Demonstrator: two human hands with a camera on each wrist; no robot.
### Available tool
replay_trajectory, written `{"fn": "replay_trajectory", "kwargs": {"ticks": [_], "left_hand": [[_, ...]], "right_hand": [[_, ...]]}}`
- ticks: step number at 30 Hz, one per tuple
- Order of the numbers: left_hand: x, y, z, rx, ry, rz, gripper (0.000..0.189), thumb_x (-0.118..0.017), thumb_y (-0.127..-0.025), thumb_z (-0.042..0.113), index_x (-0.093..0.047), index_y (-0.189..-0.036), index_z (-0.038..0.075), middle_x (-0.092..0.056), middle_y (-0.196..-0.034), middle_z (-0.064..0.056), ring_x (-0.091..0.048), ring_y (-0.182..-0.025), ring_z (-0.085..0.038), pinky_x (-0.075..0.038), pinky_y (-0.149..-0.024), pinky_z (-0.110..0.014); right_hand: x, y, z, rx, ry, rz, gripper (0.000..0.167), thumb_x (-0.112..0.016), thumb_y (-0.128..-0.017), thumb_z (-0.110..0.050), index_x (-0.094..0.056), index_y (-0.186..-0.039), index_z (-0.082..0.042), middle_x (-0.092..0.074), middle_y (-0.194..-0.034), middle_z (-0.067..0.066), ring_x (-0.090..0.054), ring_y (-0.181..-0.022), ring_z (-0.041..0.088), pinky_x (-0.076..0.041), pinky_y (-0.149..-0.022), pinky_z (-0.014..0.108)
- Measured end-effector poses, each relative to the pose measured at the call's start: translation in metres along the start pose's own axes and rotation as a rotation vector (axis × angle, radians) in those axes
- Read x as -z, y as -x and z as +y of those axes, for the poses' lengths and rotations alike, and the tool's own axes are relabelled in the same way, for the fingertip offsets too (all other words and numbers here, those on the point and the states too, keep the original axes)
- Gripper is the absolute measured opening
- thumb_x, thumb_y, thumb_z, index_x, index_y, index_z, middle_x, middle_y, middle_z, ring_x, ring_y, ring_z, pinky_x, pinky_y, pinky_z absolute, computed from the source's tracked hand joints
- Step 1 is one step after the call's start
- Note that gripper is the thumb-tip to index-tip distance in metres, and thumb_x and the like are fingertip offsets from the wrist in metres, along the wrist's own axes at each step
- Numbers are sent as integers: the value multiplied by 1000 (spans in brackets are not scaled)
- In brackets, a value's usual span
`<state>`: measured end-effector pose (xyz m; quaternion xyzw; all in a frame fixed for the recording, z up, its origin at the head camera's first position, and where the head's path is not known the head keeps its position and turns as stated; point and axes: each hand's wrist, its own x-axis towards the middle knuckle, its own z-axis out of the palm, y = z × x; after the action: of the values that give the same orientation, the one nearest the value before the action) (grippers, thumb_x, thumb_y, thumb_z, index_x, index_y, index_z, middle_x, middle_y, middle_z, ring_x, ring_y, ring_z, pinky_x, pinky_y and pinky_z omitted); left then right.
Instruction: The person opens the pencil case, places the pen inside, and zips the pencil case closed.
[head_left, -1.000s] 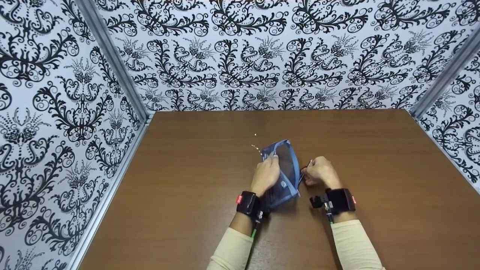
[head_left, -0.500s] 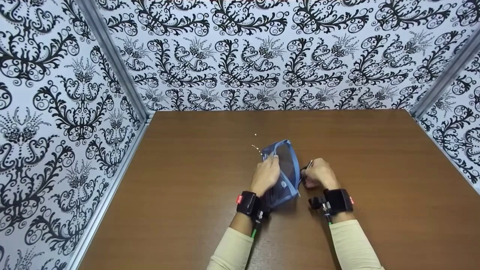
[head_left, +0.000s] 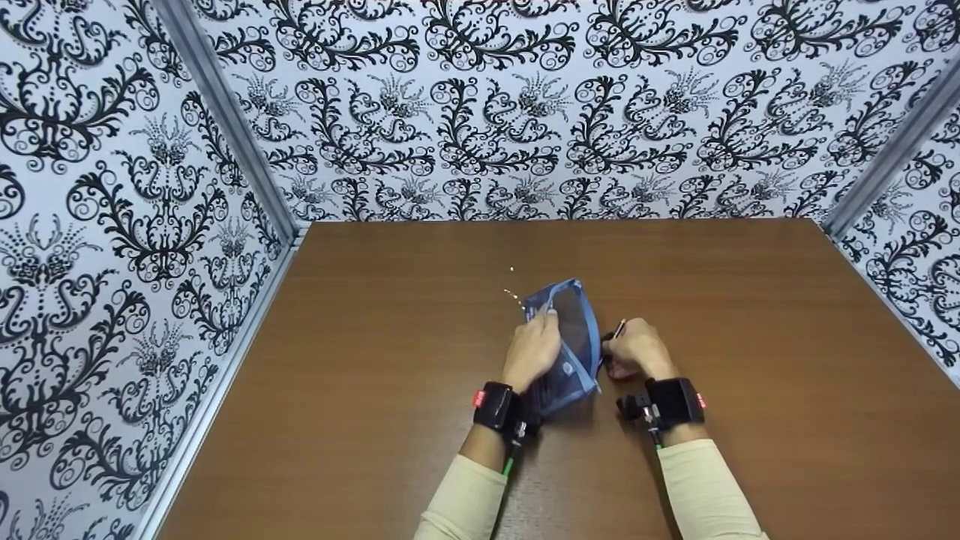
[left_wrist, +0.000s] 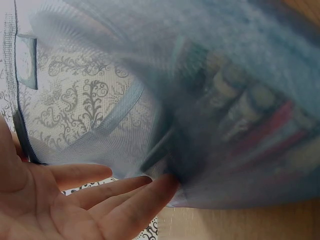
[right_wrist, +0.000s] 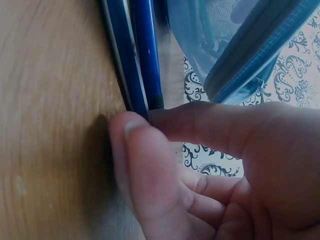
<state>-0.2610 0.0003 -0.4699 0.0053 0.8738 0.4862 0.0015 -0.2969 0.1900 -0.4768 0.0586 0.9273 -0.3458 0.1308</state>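
A blue mesh zip pouch leans on the table with its zipped mouth facing right. My left hand grips its upper edge, thumb on top. In the left wrist view, the fingers lie against the mesh, and several blurred stick-shaped things show inside. Just right of the pouch, my right hand pinches slim pens between thumb and index finger. Close up, these are a dark blue pen with a pale edge and a brighter blue pen beside it. Their lower ends are hidden by the fingers.
A short string of small white beads lies at the pouch's far left corner. The brown wooden table is bounded by patterned walls. Each wrist wears a black camera band with a cable.
My right hand has shifted slightly left and downward, its fingers closing nearer the pouch's mouth with the pens. My left hand and the pouch have stayed in place.
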Motion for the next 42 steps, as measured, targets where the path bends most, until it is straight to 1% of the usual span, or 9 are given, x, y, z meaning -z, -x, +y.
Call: {"fn": "replay_trajectory", "kwargs": {"ticks": [2, 6, 8, 10, 15, 26, 30, 36, 42], "left_hand": [[-1, -1, 0, 0, 0, 7, 55, -27, -106, 38, -44, -150, 9, -49, -149, -10, -47, -136, -34, -35, -114, -45], [-1, -2, 0, 10, -3, 15, 55, -27, -106, 38, -45, -149, 8, -48, -150, -9, -46, -137, -31, -35, -115, -44], [-1, -2, 1, 12, -5, 14, 55, -27, -106, 38, -45, -149, 8, -48, -150, -8, -46, -137, -31, -35, -115, -44], [-1, -1, 1, 13, -8, 14, 56, -27, -106, 38, -44, -149, 9, -48, -150, -8, -46, -137, -32, -35, -115, -44], [-1, -2, 1, 5, -22, 11, 56, -27, -106, 38, -44, -150, 9, -48, -149, -8, -47, -137, -32, -35, -115, -44], [-1, -2, 0, 5, -10, -1, 55, -25, -106, 39, -42, -151, 12, -46, -151, -8, -46, -137, -33, -34, -115, -44], [0, -2, 0, -5, -18, -2, 54, -26, -106, 39, -43, -151, 14, -48, -149, -9, -47, -135, -34, -36, -114, -46], [0, -1, 0, -1, -24, 7, 53, -27, -105, 40, -45, -150, 21, -55, -143, -12, -53, -130, -37, -42, -108, -49], [0, -1, 0, 11, -6, 7, 53, -27, -105, 40, -44, -151, 19, -53, -145, -14, -51, -132, -37, -40, -110, -49]], "right_hand": [[0, 1, 1, 10, 0, 7, 16, -65, -84, -12, -66, -77, 3, -62, -50, 1, -64, -45, 12, -54, -53, 24], [0, 0, 3, -8, -91, -19, 15, -62, -84, -9, -64, -76, 4, -62, -51, 4, -64, -43, 12, -54, -48, 25], [-1, 0, 3, -43, -144, -36, 13, -61, -84, -7, -62, -79, 5, -62, -51, 6, -64, -43, 13, -55, -46, 26], [0, 0, 4, -57, -167, -48, 13, -61, -84, -6, -61, -82, 7, -63, -52, 8, -64, -43, 14, -55, -46, 27], [1, 1, 3, -69, -157, -58, 18, -61, -87, -9, -61, -88, 9, -64, -55, 9, -64, -44, 14, -56, -47, 27], [5, 3, 4, -53, -150, -69, 17, -64, -85, -13, -60, -82, 3, -63, -53, 7, -65, -45, 14, -55, -46, 26], [9, 6, 3, -46, -166, -74, 18, -64, -85, -15, -62, -79, 2, -63, -52, 5, -64, -44, 12, -54, -45, 25], [18, 9, 1, -25, -185, -85, 20, -62, -88, -17, -63, -81, 2, -65, -54, 5, -65, -46, 11, -54, -48, 24], [24, 11, 2, -12, -225, -82, 20, -62, -88, -16, -65, -82, 2, -63, -55, 2, -64, -47, 10, -55, -49, 24]]}}
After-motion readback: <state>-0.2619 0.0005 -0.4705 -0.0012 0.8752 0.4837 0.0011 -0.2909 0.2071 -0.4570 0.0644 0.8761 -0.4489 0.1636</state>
